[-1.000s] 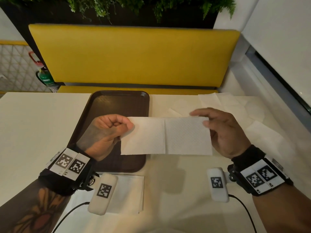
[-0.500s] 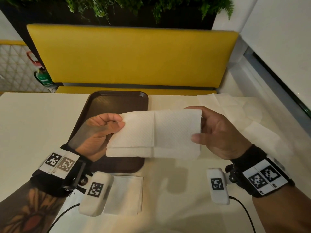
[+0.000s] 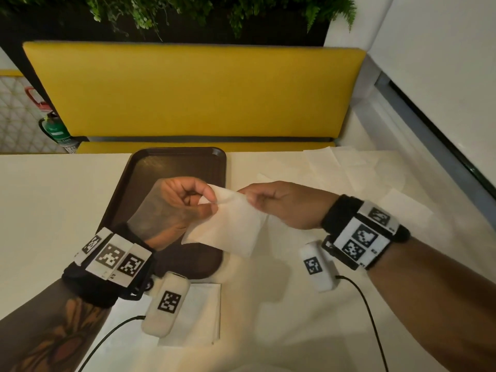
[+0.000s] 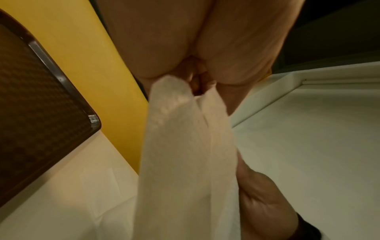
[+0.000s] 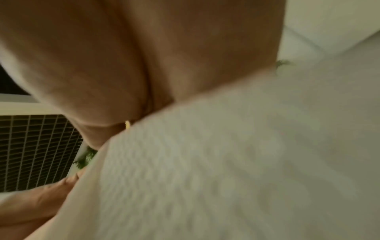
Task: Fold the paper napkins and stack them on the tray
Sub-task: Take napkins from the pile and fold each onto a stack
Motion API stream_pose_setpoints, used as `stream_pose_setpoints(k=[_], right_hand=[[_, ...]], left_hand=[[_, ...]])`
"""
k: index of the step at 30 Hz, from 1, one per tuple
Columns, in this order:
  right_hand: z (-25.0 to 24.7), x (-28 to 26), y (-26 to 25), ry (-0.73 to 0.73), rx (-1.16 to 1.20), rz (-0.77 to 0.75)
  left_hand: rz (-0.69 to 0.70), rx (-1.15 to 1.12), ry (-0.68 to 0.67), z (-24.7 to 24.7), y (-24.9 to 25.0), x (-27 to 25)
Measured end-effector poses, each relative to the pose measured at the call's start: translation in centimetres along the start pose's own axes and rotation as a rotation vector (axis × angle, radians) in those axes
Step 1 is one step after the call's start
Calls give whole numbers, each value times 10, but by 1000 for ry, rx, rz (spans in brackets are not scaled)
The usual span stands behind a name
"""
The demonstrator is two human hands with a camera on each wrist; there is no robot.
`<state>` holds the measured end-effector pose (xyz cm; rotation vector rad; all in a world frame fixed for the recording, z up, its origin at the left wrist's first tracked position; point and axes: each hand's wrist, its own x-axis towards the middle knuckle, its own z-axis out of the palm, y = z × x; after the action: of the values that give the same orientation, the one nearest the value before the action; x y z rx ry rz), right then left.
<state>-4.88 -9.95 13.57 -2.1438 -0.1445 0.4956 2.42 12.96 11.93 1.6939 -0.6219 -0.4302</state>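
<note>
A white paper napkin (image 3: 230,226) hangs folded in the air over the right edge of the dark brown tray (image 3: 166,167). My left hand (image 3: 188,200) pinches its top left corner between thumb and fingers. My right hand (image 3: 273,202) pinches the top edge right beside it, so the two hands almost meet. In the left wrist view the napkin (image 4: 185,162) drops in two layers from the fingertips, with the tray corner (image 4: 51,113) at the left. The right wrist view is blurred, filled by the napkin (image 5: 226,162) and the palm.
A stack of folded napkins (image 3: 198,315) lies on the white table near the front edge, below the tray. Several loose unfolded napkins (image 3: 349,167) are spread at the back right. A yellow bench (image 3: 198,92) runs behind the table.
The napkin was held stretched wide between both hands. The right hand has swung its end leftward to the left hand, doubling the napkin, which now hangs narrower and tilted.
</note>
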Motion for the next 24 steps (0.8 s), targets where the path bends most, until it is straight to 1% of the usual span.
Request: stream_pose_setpoints(k=[2,5,8,11,13,15,19,24], right_hand=[[4,5,2,27,10,-30],[2,3,4,65,-1,-48],[3,2,5,97,-4,-84],[3,1,4,156,30,-93],[3,0,5,170,37,-91],[1,-2,8,154,36,-78],[-1,-13,21,105,8,1],[-7,-30,36,142,18,42]], left_hand=[[-9,-22,18,1,2,1],[-35,-116,74,4,4,0],[-43,-120,100,8,7,2],[-96,-39,117,14,7,5],[-73,103,160,20,7,7],[-62,126,192,22,5,9],[-107,110,231,14,0,10],[-143,91,274,2,-10,8]])
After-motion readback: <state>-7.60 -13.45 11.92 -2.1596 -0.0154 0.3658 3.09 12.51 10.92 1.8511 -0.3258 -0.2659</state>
